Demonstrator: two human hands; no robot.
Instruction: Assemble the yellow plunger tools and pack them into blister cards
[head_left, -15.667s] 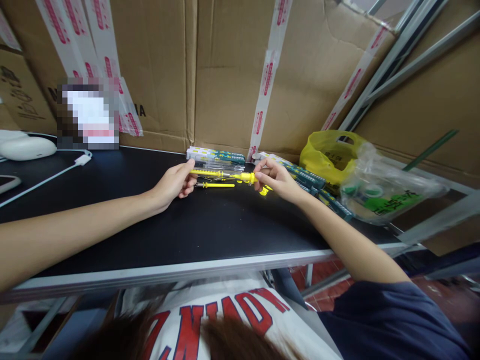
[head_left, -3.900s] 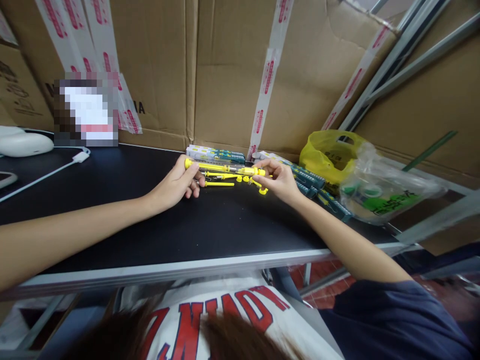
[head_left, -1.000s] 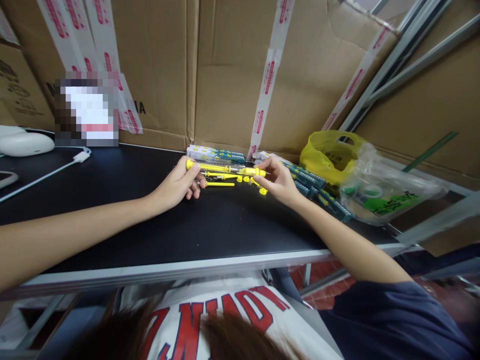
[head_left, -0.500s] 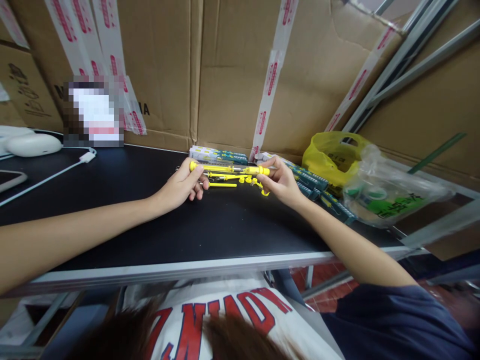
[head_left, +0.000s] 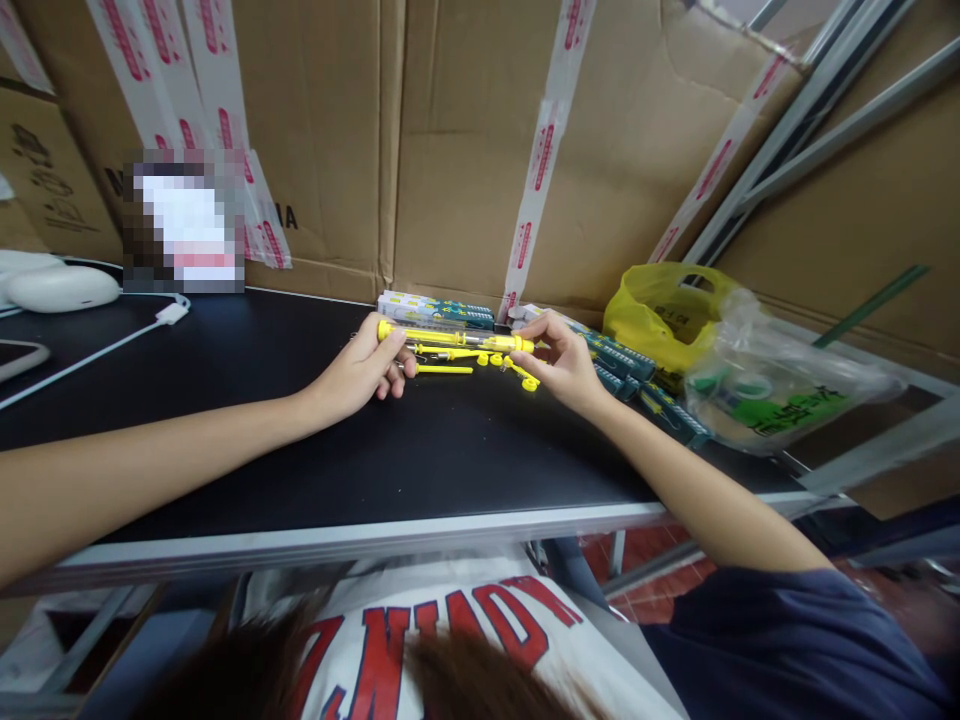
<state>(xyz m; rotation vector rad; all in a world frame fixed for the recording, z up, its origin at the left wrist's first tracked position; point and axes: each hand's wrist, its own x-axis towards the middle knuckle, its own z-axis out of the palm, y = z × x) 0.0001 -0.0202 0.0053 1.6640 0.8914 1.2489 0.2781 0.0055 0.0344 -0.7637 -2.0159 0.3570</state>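
Observation:
A clear, pen-like tube with yellow ends (head_left: 442,338) is held level just above the black tabletop, with yellow and metal parts visible inside. My left hand (head_left: 369,362) is closed around its left end, thumb on top. At the tube's right end, my right hand (head_left: 556,358) pinches the yellow cap (head_left: 523,344) between thumb and fingers. Beneath the tube lie yellow rods (head_left: 444,370), some with metal tips and partly hidden. Several small yellow caps (head_left: 530,384) rest close to my right fingertips.
Behind the hands lie small printed boxes (head_left: 442,308); more teal boxes (head_left: 626,358) are at the right. Beyond them stand a yellow plastic bag (head_left: 660,310) and a clear bag (head_left: 780,390). A white cable (head_left: 97,355) crosses the left side. Cardboard (head_left: 465,150) walls the back.
The yellow piece at the tube's right end now sits further into the clear tube. My right fingers have shifted slightly there, uncovering more of a small yellow cap. My left hand barely moved.

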